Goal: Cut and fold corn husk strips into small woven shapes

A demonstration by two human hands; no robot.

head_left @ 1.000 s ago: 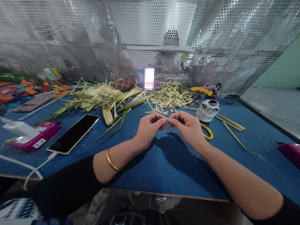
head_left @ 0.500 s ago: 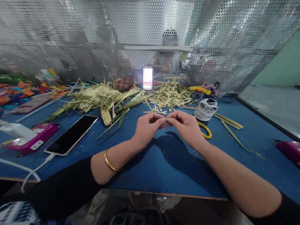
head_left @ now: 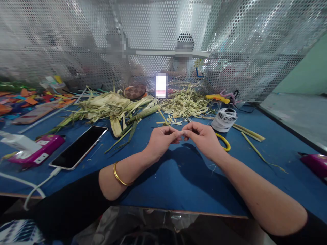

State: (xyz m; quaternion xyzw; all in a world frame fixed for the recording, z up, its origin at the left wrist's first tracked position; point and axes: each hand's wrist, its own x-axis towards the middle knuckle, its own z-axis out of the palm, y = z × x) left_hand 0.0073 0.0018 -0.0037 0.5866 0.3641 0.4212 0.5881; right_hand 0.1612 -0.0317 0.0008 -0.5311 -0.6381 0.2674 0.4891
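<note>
Above the blue table (head_left: 158,183), my left hand (head_left: 163,139) and my right hand (head_left: 201,137) meet fingertip to fingertip, each in a pinch. Whatever lies between the fingertips is too small to make out. Just beyond the hands is a heap of shredded pale-green plant strips (head_left: 187,103), with a few short pieces (head_left: 173,119) scattered before it. A yellow loop-shaped handle (head_left: 226,142) shows beside my right wrist, the rest hidden behind the hand. A spool of white thread (head_left: 224,119) stands to the right of it.
Dried husk leaves (head_left: 104,105) are piled at the back left. A phone (head_left: 79,148) on a cable and a purple power strip (head_left: 41,149) lie at left. Stalks (head_left: 249,132) rest at right, near another purple object (head_left: 315,165). Perforated mesh (head_left: 148,34) rises behind.
Both hands stay pinched together and have shifted very slightly, the fingertips now a little lower. Nothing else on the table has visibly moved.
</note>
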